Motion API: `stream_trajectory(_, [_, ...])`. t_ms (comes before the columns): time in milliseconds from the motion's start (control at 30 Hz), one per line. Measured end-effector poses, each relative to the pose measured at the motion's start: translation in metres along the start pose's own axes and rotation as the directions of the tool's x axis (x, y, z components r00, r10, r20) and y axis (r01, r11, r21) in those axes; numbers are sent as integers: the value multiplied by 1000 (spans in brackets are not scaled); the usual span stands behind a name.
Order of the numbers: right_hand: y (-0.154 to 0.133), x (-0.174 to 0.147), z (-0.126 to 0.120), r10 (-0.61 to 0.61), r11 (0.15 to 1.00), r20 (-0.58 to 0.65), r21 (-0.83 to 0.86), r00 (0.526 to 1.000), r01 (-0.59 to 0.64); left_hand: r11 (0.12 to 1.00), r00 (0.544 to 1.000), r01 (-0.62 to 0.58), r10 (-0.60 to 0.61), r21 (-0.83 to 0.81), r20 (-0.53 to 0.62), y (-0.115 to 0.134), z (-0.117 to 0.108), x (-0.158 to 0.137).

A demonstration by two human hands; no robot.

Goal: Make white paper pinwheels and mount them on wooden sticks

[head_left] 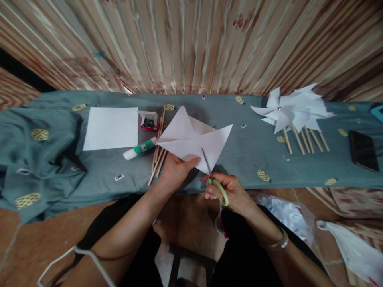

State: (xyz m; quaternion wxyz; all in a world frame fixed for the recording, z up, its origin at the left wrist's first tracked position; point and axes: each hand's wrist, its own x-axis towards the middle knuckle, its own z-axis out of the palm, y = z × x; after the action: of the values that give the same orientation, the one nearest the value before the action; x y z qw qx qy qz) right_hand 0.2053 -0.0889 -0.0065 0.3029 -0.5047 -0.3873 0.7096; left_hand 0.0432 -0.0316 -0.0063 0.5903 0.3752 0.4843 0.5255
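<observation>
A white sheet of paper (191,137), with slits running in from its corners, is held above the table. My left hand (176,169) grips its near edge, thumb on top and the other fingers hidden underneath. In my right hand (229,191) are scissors (221,192) with pale green handles, fingers through the loops. One blade lies over the paper near its front corner, pointing towards the centre. Just left of the paper lie several thin wooden sticks (161,159), partly covered by it. A green and white glue stick (140,149) touches them.
Further left are a blank white sheet (112,128) and an open red box (149,121) of small dark pins or tacks. Finished-looking paper pinwheels (284,113) on sticks lie at the right, beside a black phone (363,150). A striped curtain (185,44) hangs behind the cloth-covered table (236,157).
</observation>
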Motion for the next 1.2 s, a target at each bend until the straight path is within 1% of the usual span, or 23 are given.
stream_trajectory(100, [-1, 0, -1, -15, 1000, -10, -27, 1000, 15, 999, 999, 18, -19, 37, 28, -3, 0, -3])
stream_trajectory(200, [-1, 0, -2, -20, 999, -8, -29, 1000, 20, 998, 999, 19, -21, 57, 33, -3, 0, -4])
stream_trajectory(467, [7, 3, -2, -64, 998, -11, -24, 998, 63, 999, 999, 18, -19, 34, 38, -3, -1, -4])
stream_trajectory(600, [8, 3, -2, -53, 999, -18, -15, 998, 52, 1000, 999, 14, -15, 22, 39, -4, -1, -4])
stream_trajectory(700, [6, 2, -2, -49, 998, -13, -39, 999, 49, 999, 999, 20, -22, 36, 50, -5, -1, -5])
stream_trajectory(967, [3, 3, -3, -42, 998, -45, -50, 998, 40, 996, 992, 27, -37, 84, 123, -9, -2, -9])
stream_trajectory(1200, [2, 3, -1, -21, 1000, -56, -17, 998, 21, 997, 992, 55, -61, 62, 113, -9, 0, -10])
